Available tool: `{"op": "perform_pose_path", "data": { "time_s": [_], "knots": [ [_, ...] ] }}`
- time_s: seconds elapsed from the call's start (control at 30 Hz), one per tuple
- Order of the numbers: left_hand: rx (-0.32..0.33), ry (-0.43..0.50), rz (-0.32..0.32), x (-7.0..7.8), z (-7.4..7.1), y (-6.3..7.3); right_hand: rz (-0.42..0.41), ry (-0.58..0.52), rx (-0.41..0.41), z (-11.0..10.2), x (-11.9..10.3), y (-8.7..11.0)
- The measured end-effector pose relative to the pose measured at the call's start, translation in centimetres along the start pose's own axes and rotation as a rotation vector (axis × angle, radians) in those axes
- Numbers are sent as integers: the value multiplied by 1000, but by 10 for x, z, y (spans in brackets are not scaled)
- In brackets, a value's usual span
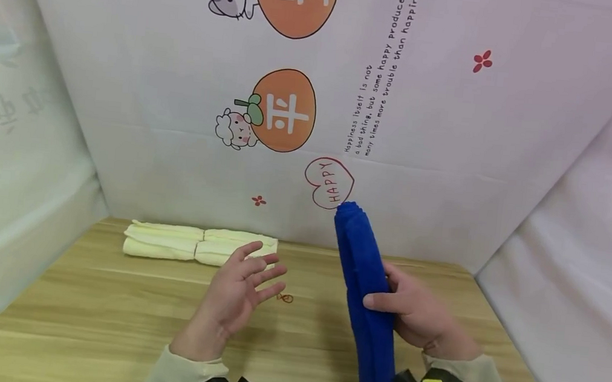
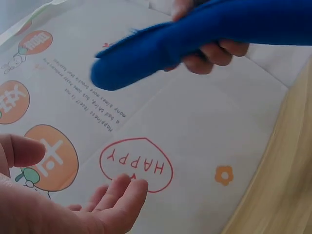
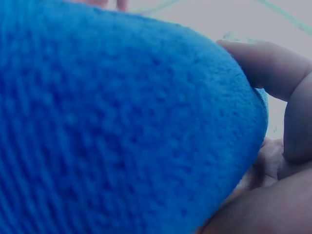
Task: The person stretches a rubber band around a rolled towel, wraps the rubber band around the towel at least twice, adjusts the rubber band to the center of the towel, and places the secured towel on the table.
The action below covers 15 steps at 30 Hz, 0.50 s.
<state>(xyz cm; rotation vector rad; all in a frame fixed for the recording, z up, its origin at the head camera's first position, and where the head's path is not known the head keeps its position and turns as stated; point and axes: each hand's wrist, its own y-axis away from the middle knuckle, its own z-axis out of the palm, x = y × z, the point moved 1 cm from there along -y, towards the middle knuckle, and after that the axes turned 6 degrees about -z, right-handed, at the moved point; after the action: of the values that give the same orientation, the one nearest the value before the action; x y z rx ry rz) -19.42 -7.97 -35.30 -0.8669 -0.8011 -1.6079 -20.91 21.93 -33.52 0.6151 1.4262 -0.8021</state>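
Observation:
A long rolled blue towel (image 1: 363,281) is gripped by my right hand (image 1: 418,310), thumb over its near face and fingers behind it. In the head view its far end points toward the back wall and its near end runs out of the frame. The right wrist view is mostly filled by the towel's fuzzy surface (image 3: 122,117). To the left, apart from the towel, my left hand (image 1: 242,291) is held up with fingers spread and nothing in it. The left wrist view shows that hand (image 2: 97,204) below the blue roll (image 2: 146,53).
Pale yellow folded cloths (image 1: 170,241) lie side by side at the back left of the wooden table (image 1: 109,313). A white sheet printed with cartoons (image 1: 426,123) forms the back wall, and white fabric sides (image 1: 579,251) stand at left and right.

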Motion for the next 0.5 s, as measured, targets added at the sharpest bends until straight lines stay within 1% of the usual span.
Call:
{"op": "perform_pose_path", "data": {
  "time_s": [0.1, 0.2, 0.27, 0.33, 0.4, 0.47, 0.5],
  "knots": [
    [-71, -47, 20, -1, 3, 1, -69, -167, -101, 18, 4, -1],
    [-185, -92, 71, -3, 7, 1, -120, -347, -214, 33, 9, -3],
    [-268, -112, 115, -4, 10, 2, -135, -414, -261, 42, 13, -5],
    [-336, -137, 170, -3, 12, 4, -126, -428, -276, 50, 17, -8],
    [-390, -159, 228, -2, 12, 6, -110, -396, -263, 56, 20, -10],
    [-424, -176, 283, -1, 11, 7, -80, -349, -245, 62, 23, -12],
    [-429, -188, 308, 0, 10, 8, -70, -320, -244, 64, 25, -13]
  ]
}}
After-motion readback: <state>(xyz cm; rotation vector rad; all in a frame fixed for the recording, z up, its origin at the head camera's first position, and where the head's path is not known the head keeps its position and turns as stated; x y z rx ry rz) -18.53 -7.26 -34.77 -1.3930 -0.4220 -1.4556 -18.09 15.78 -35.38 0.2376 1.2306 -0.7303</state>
